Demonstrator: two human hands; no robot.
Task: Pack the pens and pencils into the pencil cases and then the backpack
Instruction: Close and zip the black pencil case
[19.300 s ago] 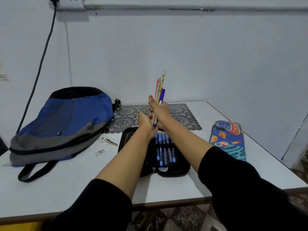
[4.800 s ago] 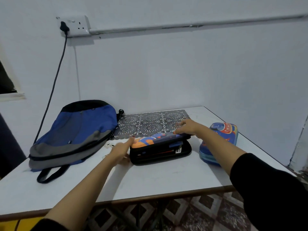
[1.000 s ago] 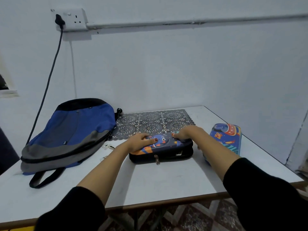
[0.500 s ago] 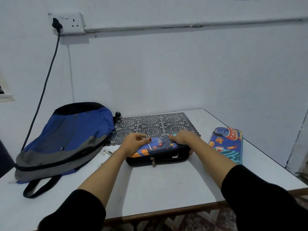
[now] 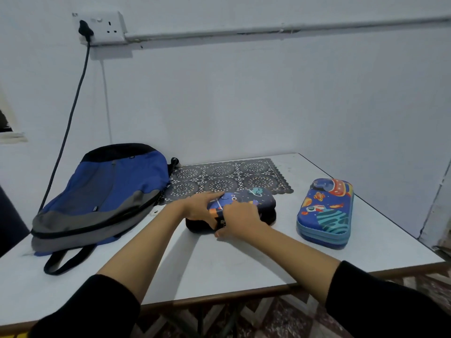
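A dark pencil case [image 5: 253, 200] with a space print lies lid-down in the middle of the white table [image 5: 219, 262]. My left hand [image 5: 199, 208] presses flat on its lid at the left end. At the case's front edge my right hand [image 5: 238, 222] pinches the zip pull. A second pencil case [image 5: 325, 213], light blue with rockets, lies closed to the right. The blue and grey backpack [image 5: 102, 191] lies on its side at the left, zipped. No pens or pencils show.
A dark lace placemat [image 5: 227, 176] lies behind the case by the wall. A black cable [image 5: 70, 118] hangs from a wall socket [image 5: 102, 26] down behind the backpack. The backpack strap [image 5: 66, 261] loops toward the table's front edge.
My right hand has come from the lid's right end round to the front edge and closed on the zip pull. My left hand stays pressing on the lid.
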